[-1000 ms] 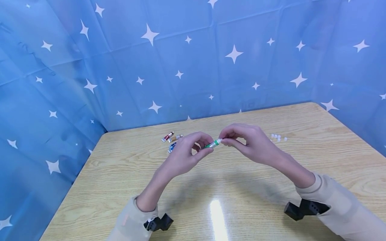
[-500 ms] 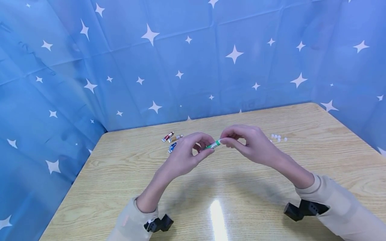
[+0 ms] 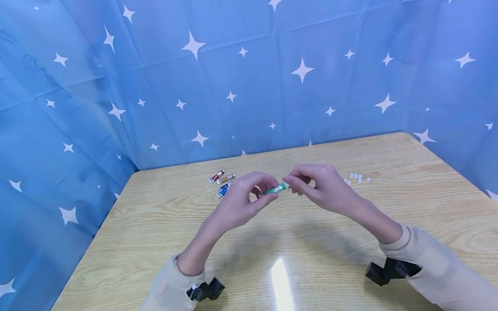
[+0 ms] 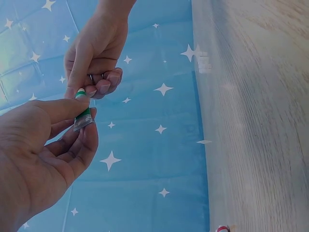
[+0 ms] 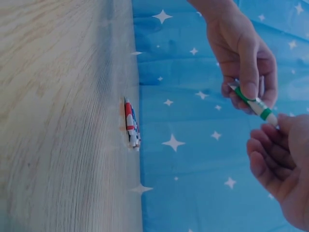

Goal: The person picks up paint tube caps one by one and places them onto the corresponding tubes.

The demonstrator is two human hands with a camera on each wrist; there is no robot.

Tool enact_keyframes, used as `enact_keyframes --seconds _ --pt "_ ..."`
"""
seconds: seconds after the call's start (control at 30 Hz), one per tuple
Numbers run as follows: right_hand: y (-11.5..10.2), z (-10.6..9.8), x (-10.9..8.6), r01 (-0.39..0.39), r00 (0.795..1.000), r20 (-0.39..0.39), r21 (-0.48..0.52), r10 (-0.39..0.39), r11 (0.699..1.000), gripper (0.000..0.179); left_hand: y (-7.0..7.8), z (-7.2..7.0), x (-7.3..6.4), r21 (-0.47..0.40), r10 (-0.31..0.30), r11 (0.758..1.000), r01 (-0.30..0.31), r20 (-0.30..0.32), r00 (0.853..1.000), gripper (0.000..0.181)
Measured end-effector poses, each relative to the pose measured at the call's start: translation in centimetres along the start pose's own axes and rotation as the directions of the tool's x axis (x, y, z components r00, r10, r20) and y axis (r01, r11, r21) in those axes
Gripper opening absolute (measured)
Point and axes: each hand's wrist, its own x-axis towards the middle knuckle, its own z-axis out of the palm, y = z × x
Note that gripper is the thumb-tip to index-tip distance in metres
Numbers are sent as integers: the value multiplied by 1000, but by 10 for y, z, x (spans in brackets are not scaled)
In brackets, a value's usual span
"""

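Above the table, my left hand [image 3: 239,201] holds a small paint tube [image 3: 278,188], silver with green bands, between thumb and fingers. The tube slants, its white cap [image 5: 272,119] toward my right hand [image 3: 327,189]. Thumb and index finger of the right hand pinch at that cap, partly hiding it; the remaining fingers are curled. In the left wrist view the flat crimped end of the paint tube [image 4: 83,121] sticks out under the left thumb. The right wrist view shows the left hand [image 5: 248,63] gripping the tube's body.
Left of the hands lie a red tube [image 3: 216,176], a gold tube [image 3: 226,179] and blue tubes [image 3: 223,190], partly behind the left hand. Several small white caps [image 3: 359,178] are grouped at the right. A starry blue curtain [image 3: 249,77] hangs behind the wooden table [image 3: 155,242].
The right hand has dropped slightly and its fingertips have shifted on the cap. The left hand and tube have moved a little to the right. More white caps show beside the right hand.
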Motion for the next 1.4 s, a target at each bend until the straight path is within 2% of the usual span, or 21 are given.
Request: enact_keyframes --seconds 0.27,0.4,0.6,0.8,0.93,1.1,1.23,1.4 --pt "0 -1 -1 -26 999 41 20 25 999 20 -1 -1 -1 -6 -12 1000 12 -5 1000 19" --pt "-1 -3 0 2 998 60 64 -6 998 24 -1 -3 -1 -2 -20 1000 20 -13 1000 19" --pt "-1 -4 1 62 997 37 51 -63 997 30 -2 -4 0 -7 -27 1000 27 -5 1000 19" --pt "-1 -3 0 66 997 32 53 -68 996 30 -1 -4 0 -2 -27 1000 27 -8 1000 18" --pt "0 -3 0 75 997 23 56 -77 996 25 -2 -3 0 -6 -18 1000 18 -10 1000 18" --pt "1 -2 0 99 995 9 61 -99 993 6 -1 -2 0 3 -7 1000 7 -17 1000 18" --pt "1 -2 0 106 994 2 49 -106 993 4 -1 -2 0 14 4 1000 -4 -28 1000 18" --pt "2 -1 0 125 992 -6 46 -125 991 18 0 -1 0 30 20 999 -19 -40 999 17"
